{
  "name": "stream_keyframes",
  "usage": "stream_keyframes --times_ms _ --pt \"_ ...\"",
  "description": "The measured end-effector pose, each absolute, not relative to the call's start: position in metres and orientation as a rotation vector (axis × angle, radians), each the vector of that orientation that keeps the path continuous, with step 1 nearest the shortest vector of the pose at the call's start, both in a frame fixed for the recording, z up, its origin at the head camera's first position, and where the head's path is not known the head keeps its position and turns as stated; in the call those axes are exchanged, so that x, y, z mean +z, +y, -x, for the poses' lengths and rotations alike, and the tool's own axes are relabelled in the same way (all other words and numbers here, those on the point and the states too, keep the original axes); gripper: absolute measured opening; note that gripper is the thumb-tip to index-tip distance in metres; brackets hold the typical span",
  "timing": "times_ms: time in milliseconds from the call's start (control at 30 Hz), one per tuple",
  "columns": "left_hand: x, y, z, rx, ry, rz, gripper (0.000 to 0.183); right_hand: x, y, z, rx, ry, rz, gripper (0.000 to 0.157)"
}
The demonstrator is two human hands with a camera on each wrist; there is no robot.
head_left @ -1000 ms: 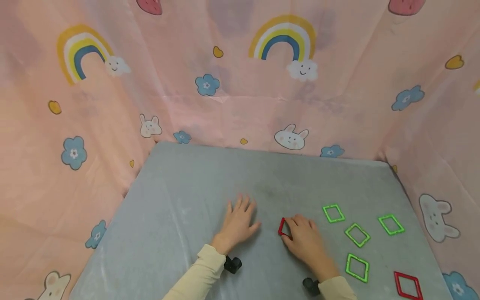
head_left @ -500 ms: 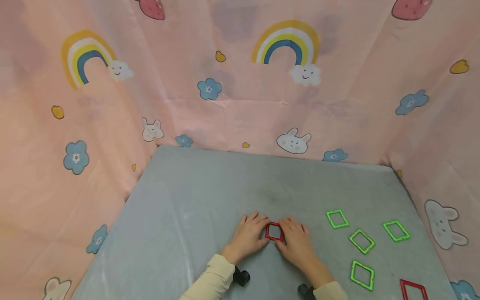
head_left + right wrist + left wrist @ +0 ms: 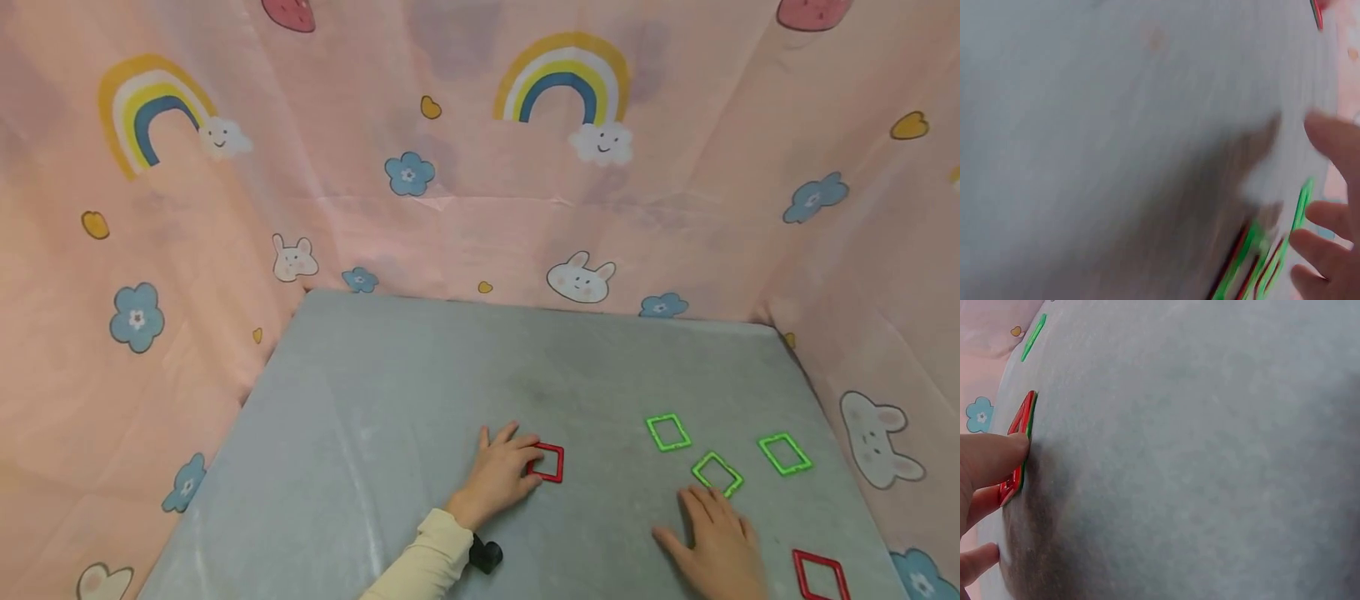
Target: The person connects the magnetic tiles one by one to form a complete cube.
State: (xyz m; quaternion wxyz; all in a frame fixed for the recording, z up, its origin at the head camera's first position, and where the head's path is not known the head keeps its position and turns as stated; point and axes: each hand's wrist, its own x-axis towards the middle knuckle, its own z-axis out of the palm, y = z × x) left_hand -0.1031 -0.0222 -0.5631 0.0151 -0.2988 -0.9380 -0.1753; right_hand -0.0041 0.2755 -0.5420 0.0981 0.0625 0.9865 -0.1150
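My left hand (image 3: 495, 475) holds a red square frame tile (image 3: 553, 462) at its left edge, low over the grey table. Thumb and a finger pinch that red tile (image 3: 1024, 422) in the left wrist view, where a green rim shows along its underside. Over on the right, my right hand (image 3: 716, 542) hangs above the table with spread fingers and nothing in them. Its fingertips lie just below a green frame tile (image 3: 717, 473); the hand hides another green tile seen there earlier. The right wrist view is blurred, with green tiles (image 3: 1300, 203) beside the fingers.
Two more green frame tiles, one at the back (image 3: 668, 432) and one further right (image 3: 784, 453), lie flat on the grey table (image 3: 360, 375). A second red tile (image 3: 821, 575) lies near the front right. A pink patterned cloth (image 3: 480, 225) walls the table's back and sides.
My right hand brought the red tile left to the left hand, released it and moved right over the green tiles. My left hand shifted slightly right and now pinches the red tile.
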Motion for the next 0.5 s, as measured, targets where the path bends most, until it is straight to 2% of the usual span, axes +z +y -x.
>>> stream_keyframes --times_ms 100,167,500 --pt "-0.564 -0.022 0.103 -0.549 -2.900 0.925 0.032 -0.541 0.291 -0.001 -0.325 2.751 -0.230 0.106" --pt "-0.565 -0.022 0.103 -0.554 -2.891 0.922 0.033 -0.542 0.298 -0.003 -0.320 2.674 -0.239 0.112" --pt "-0.561 -0.020 0.103 -0.596 -2.896 0.919 0.041 -0.546 0.315 -0.007 -0.345 2.584 -0.225 0.104"
